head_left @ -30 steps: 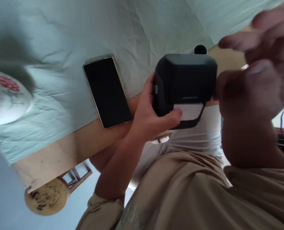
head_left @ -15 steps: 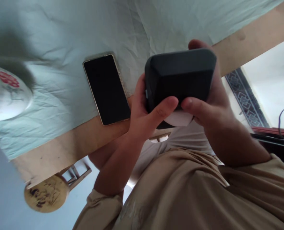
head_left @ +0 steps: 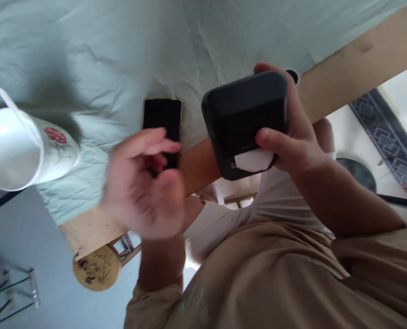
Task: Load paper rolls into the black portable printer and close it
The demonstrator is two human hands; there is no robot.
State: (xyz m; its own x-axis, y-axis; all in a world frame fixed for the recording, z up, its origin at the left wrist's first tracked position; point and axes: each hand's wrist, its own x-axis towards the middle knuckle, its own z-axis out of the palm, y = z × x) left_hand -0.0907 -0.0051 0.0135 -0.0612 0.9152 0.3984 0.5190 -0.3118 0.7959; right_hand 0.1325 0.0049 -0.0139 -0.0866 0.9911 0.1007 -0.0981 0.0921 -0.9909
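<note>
My right hand (head_left: 292, 137) grips a dark, box-like object with rounded corners (head_left: 244, 114) by its right side, thumb pressed on the near face. A white patch (head_left: 253, 161) shows on the object's lower part; what kind of thing it is I cannot make out. Blurred by motion, my left hand (head_left: 143, 183) is off the object, with fingers loosely bent, thumb apart and nothing visible in it. Beneath its fingers a smartphone (head_left: 162, 113) with a dark screen lies on the cloth, partly covered by the hand.
A white cup (head_left: 61, 153) with a red flower print is at the left of the pale green tablecloth (head_left: 121, 55). Bare wood (head_left: 344, 68) runs along the table edge. Below stand a round stool (head_left: 97, 269) and, at lower left, a metal frame (head_left: 14, 292).
My left hand has let go of the dark object and moved left, over the phone. My right hand alone now holds the object, tilted slightly. The view has shifted, showing more of the cup.
</note>
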